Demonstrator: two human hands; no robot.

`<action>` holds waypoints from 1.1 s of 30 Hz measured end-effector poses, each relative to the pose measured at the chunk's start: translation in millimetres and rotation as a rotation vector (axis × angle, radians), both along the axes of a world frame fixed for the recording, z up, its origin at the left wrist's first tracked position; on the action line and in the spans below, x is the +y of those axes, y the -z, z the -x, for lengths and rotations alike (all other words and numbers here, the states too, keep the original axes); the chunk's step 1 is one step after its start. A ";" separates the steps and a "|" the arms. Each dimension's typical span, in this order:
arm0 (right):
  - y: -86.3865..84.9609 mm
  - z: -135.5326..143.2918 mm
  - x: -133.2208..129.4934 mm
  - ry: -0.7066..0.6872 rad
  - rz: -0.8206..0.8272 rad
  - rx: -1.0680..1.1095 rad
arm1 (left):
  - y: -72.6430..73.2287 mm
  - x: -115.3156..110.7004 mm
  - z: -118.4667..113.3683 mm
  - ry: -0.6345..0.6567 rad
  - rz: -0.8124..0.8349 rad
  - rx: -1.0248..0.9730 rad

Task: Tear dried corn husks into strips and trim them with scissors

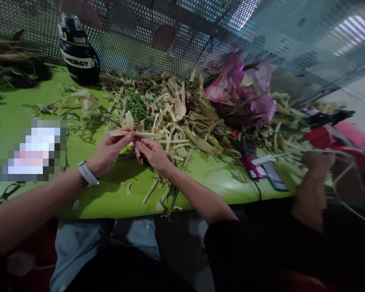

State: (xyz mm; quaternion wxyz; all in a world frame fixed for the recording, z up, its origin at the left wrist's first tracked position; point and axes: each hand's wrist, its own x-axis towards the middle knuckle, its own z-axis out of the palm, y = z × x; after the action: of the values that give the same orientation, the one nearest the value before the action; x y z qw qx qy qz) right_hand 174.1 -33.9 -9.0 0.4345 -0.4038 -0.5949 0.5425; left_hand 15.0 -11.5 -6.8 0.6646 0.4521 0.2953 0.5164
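Observation:
Pale dried corn husk strips [129, 120] cross one another between my two hands, above the front half of the green table. My left hand [109, 149], with a light band [88, 174] round its wrist, pinches them between thumb and fingers. Close beside it, my right hand [153, 153] is closed on the lower part of the same husk strips. A small reddish-brown bit shows under my right fingertips, too hidden to name. Just beyond my hands lies a heap of loose husks [179, 107], with a clump of thin green strands [134, 106] in it.
A black bottle [80, 67] stands at the back left by a perforated metal panel [124, 32]. A blurred, lit screen [33, 150] lies left on the green table [103, 202]. Rightward are a pink plastic bag [240, 91], a phone [274, 176] and another person's hand [318, 162].

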 end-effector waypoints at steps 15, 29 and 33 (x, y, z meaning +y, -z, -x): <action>-3.9 -2.2 -1.5 -0.097 -0.045 -0.054 | -5.2 0.6 3.6 -0.083 0.114 -0.003; -3.0 -8.9 0.0 0.046 -0.102 -0.177 | -16.1 12.4 15.6 0.104 0.146 0.094; -7.1 -11.3 -0.5 0.081 -0.114 -0.193 | -13.2 13.4 14.9 0.133 0.037 0.157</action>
State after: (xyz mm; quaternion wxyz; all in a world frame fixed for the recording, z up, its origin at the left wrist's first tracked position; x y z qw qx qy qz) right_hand 185.4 -34.4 -1.9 0.4192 -0.4523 -0.6470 0.4484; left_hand 0.1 2.0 6.4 0.6803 0.4975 0.3255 0.4287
